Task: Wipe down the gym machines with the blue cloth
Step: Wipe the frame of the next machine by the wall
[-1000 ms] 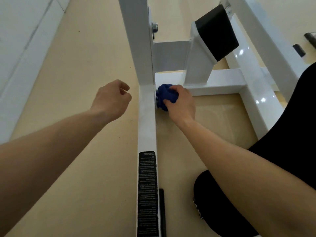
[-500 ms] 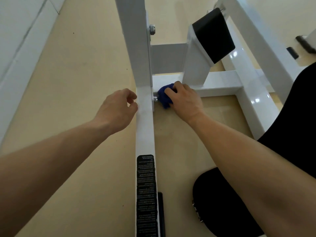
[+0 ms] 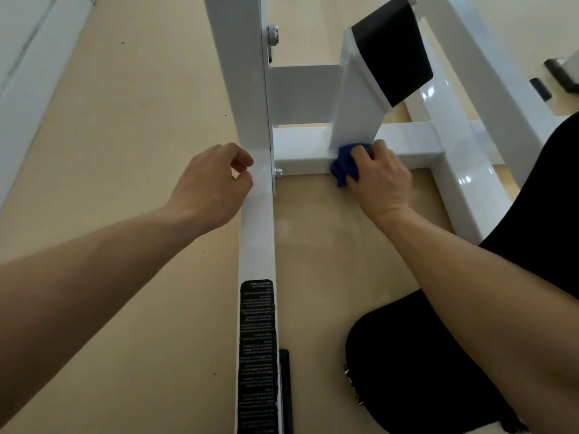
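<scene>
GYM FLOOR: A person's right hand (image 3: 380,183) grips a crumpled dark-blue cloth (image 3: 343,166), fingers curled over it. The hand presses the cloth onto the glossy white steel cross beam (image 3: 300,158) of a gym machine. It sits at the foot of the slanted white support (image 3: 354,114), which rises just beyond the knuckles and carries a black rectangular pad (image 3: 391,48). The cloth bulges out on the thumb side of that hand and hangs over the beam's near edge.

The left hand (image 3: 213,186) holds nothing, its fingers loosely curled with the thumb close to the forefinger. It is just beside the white upright post (image 3: 244,89) and the long white floor rail (image 3: 257,233); whether it touches the metal cannot be told. Between the two hands a silver bolt head (image 3: 278,173) sticks out at the post's base. Nearer the person than the left hand, a black printed label (image 3: 257,349) covers the rail. Below the right forearm is a knee in black fabric (image 3: 407,364), over the beige floor (image 3: 125,151).
</scene>
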The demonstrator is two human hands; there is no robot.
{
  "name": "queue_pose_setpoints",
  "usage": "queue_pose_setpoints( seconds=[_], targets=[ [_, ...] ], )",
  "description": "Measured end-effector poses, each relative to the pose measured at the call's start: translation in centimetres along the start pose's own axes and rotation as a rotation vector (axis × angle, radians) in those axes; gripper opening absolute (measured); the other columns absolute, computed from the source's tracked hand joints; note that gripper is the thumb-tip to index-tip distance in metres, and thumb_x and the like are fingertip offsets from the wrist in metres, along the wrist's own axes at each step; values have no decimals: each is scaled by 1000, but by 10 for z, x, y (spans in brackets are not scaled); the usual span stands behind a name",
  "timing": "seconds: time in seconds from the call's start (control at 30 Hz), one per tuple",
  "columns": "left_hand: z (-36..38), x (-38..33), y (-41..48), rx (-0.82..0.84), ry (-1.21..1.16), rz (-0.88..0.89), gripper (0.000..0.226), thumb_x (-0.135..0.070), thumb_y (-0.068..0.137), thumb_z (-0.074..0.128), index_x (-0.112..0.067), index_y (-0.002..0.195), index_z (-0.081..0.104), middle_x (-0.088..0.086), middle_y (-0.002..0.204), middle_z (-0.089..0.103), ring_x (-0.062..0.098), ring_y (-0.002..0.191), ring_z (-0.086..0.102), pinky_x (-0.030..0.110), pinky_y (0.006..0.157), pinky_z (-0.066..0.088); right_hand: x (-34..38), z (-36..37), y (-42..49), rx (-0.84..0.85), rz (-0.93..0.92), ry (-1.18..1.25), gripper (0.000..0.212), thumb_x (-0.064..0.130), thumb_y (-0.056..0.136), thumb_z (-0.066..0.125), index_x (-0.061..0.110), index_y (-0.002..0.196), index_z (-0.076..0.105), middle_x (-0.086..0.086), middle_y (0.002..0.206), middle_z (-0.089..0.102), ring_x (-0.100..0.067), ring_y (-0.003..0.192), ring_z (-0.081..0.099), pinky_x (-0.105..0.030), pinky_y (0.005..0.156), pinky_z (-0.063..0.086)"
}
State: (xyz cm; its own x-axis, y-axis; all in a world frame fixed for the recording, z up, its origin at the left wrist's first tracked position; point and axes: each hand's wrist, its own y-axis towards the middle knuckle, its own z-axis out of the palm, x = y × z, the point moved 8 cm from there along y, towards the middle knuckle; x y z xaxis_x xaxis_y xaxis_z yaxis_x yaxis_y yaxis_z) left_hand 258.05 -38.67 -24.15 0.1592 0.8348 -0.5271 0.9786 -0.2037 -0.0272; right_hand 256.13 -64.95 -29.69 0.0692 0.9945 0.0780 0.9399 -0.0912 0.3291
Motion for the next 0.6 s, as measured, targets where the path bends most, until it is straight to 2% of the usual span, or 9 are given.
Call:
queue_pose_setpoints(
  seconds=[0.07,0.13,0.23,0.33,0.47,0.6],
  targets=[
    [3,-7,1,-4,-2,13,25,-22,93,52,-25,115,63,-10,112,62,13,97,59,23,86,37,21,6,2,24,-48,19,25,21,87,67,8,107,59,-17,108,57,-37,91,59,-38,61,45],
    [10,-16,1,6,-2,42,22,-23,93,52,-26,113,63,-10,111,62,13,96,59,23,85,37,27,11,2,33,-101,-35,29,18,82,72,8,106,60,-18,104,57,-38,84,60,-37,57,41],
    [26,-36,2,37,18,114,19,-26,93,52,-28,108,63,-10,109,59,12,93,59,24,84,38,15,7,5,18,-208,-188,35,32,78,75,15,105,60,-13,96,59,-32,69,58,-34,57,37],
    [40,-54,2,76,25,170,20,-25,92,52,-25,108,64,-8,107,58,13,93,58,25,82,39,-21,-1,6,-7,-196,-306,31,34,78,73,16,98,59,-11,86,58,-28,58,52,-34,58,32],
    [50,-66,1,90,10,184,20,-24,92,51,-24,107,65,-9,104,56,13,92,55,25,82,38,-76,-7,1,44,-106,-393,24,30,87,63,12,101,56,-13,89,57,-32,68,53,-43,71,40],
    [51,-68,4,83,1,176,20,-25,92,52,-24,107,66,-9,106,56,12,94,56,25,83,40,-118,-16,-1,72,114,-387,27,25,90,61,9,111,56,-18,101,58,-41,88,57,-47,81,42]
  ],
)
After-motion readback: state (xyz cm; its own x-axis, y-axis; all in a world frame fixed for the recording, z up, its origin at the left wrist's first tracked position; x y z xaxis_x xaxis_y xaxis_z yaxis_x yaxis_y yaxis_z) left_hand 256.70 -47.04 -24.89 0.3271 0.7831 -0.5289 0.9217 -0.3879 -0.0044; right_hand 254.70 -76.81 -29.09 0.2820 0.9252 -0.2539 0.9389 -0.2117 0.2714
